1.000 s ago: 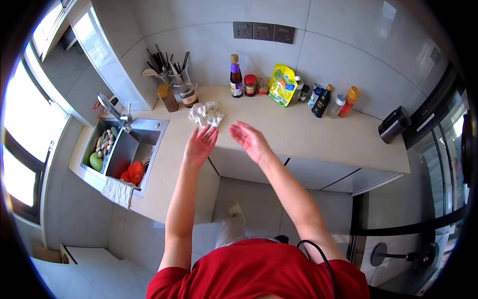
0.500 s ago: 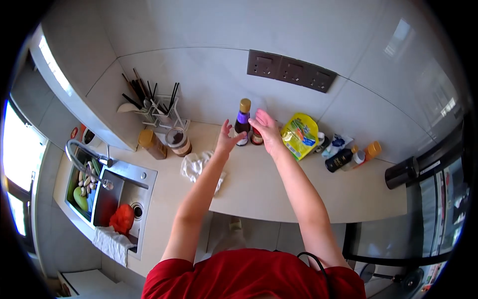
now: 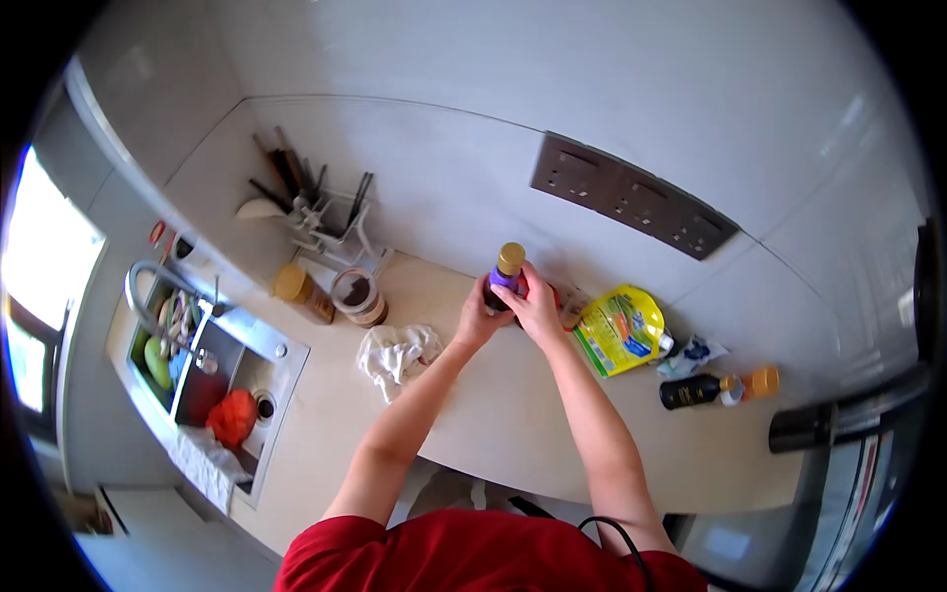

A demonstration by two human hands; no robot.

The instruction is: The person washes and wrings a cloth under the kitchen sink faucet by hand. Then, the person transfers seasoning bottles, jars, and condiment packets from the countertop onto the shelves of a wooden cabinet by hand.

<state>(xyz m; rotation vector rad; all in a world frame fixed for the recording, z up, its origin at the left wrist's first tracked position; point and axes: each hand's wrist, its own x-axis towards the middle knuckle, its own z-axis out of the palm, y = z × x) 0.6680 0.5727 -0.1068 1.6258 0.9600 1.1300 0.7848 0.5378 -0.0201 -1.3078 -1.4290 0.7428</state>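
Fingers of the left hand and right hand curled around the gold-capped bottle, upright between them; slack or uneven pressure risked letting it slip.

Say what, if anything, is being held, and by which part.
The gold-capped bottle, by its sides below the cap, between the left hand and the right hand.
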